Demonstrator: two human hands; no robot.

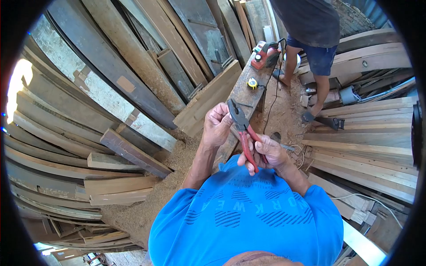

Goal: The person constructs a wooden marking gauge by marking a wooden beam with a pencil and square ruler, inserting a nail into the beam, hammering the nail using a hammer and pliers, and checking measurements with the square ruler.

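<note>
A pair of pliers (245,133) with red handles and a dark metal head is held up in front of the blue shirt, head pointing up and left. My right hand (270,153) is wrapped round the red handles. Beside the metal head is my left hand (217,124), its thumb and fingers pinched together next to the jaws; what it holds, if anything, is too small to tell. Behind the pliers runs a narrow wooden bench (248,95), bearing a yellow tape measure (252,83) and a red power tool (265,55).
Another person (310,26) in dark clothes stands beyond the bench at the right. Planks (146,66) lean along the left, and stacked boards (368,155) lie at the right. A black cable hangs beside the bench over sawdust on the floor (284,106).
</note>
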